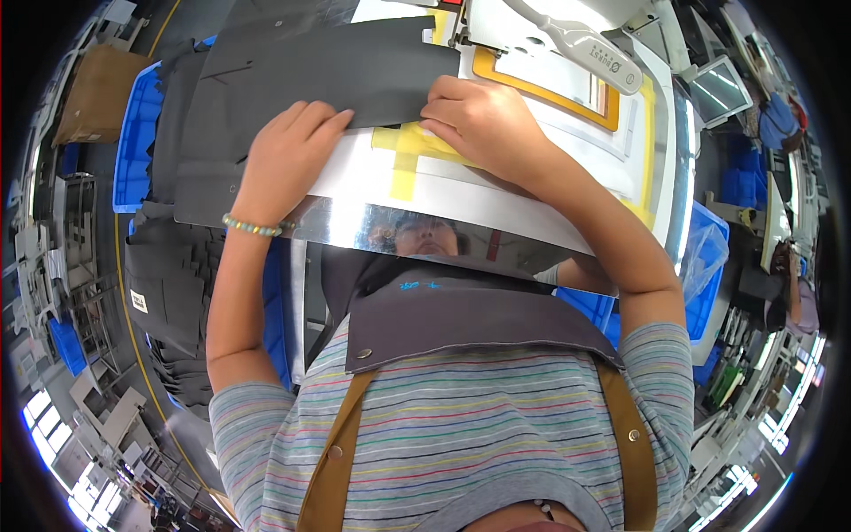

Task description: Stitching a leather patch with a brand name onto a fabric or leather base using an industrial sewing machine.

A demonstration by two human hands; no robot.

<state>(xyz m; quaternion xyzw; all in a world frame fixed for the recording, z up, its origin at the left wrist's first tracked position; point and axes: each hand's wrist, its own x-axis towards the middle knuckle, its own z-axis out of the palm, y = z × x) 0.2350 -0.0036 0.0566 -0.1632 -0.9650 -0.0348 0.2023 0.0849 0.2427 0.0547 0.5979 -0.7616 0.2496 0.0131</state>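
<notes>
A dark grey fabric panel (372, 84) lies over the work surface, with a straight near edge and a notched right end. My left hand (297, 151), a beaded bracelet at its wrist, has its fingers bent together on the panel's near edge; its thumb is hidden. At the right end of that edge, my right hand (483, 120) pinches the panel between thumb and fingers. Just beneath the right hand, yellow tape (406, 168) crosses a white sheet (355, 173). Beside that hand's knuckles sits an orange-yellow frame (550, 96) under the white machine.
A white handle-like device (594, 53) projects over the frame. Shiny metal edging (355, 222) runs along the near side of the surface. Blue bins (133, 146) with stacked dark panels (168, 284) stand at the left. Another blue bin (705, 301) holds clear plastic at the right.
</notes>
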